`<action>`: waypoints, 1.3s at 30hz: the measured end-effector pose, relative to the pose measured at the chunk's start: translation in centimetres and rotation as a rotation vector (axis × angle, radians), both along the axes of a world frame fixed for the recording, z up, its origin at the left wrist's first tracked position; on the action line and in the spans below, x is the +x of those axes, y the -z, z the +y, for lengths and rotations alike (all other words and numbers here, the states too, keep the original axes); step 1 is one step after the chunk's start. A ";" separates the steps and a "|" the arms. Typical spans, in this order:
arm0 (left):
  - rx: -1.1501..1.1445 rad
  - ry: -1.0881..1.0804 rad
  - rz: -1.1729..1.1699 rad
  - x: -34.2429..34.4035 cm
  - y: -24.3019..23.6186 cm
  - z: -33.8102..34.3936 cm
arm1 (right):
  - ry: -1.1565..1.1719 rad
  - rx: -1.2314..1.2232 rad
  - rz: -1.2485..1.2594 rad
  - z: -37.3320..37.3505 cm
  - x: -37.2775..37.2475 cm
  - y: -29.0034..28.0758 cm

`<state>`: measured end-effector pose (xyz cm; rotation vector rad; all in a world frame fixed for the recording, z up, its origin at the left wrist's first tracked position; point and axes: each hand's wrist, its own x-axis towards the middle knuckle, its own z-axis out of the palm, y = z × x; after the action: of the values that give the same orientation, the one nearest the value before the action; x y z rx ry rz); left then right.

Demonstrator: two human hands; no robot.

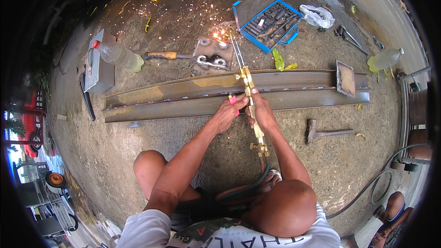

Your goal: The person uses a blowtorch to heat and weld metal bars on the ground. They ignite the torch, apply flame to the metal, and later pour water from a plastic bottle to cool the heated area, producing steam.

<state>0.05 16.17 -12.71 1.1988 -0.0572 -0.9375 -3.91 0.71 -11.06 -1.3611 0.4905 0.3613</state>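
My right hand [262, 111] is closed around the body of a brass cutting torch [246, 79]. The torch lies lengthwise away from me, above a long steel beam [183, 105]. Its nozzle reaches the edge of a rusty steel plate [202, 51], which has round cut marks. Orange sparks [222, 35] burst there and scatter over the concrete. A pink lighter [233, 98] is gripped in my left hand [224, 115], right beside the torch body. Hoses [243, 186] run from the torch's near end past my legs.
A blue socket-set case [266, 48] stands open beyond the beam. A hammer [328, 133] lies at right, a wooden-handled tool [167, 55] beside the plate. Plastic bottles [117, 55] and a grey metal box [100, 71] are left. A small plate [345, 79] rests on the beam. Another person sits lower right.
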 end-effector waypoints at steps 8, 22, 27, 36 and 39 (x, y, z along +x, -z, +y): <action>0.028 -0.004 0.007 -0.1 -0.2 0.0 | 0.002 -0.019 -0.003 0.1 0.0 -0.4; 0.027 0.017 -0.022 0.1 0.3 0.1 | -0.005 -0.024 0.021 0.1 0.0 -0.6; 0.077 0.003 -0.008 -0.1 -0.2 -0.1 | -0.001 -0.022 0.026 0.0 -0.2 -0.5; 0.084 -0.018 -0.015 0.0 1.0 -0.1 | 0.001 -0.013 0.036 0.0 -0.4 -0.5; 0.086 -0.027 -0.027 -0.1 1.0 -0.2 | -0.002 -0.019 0.042 -0.1 -0.3 -0.3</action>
<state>-0.07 15.98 -13.73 1.2889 -0.0230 -0.9075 -4.22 0.65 -10.73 -1.3745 0.5289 0.3886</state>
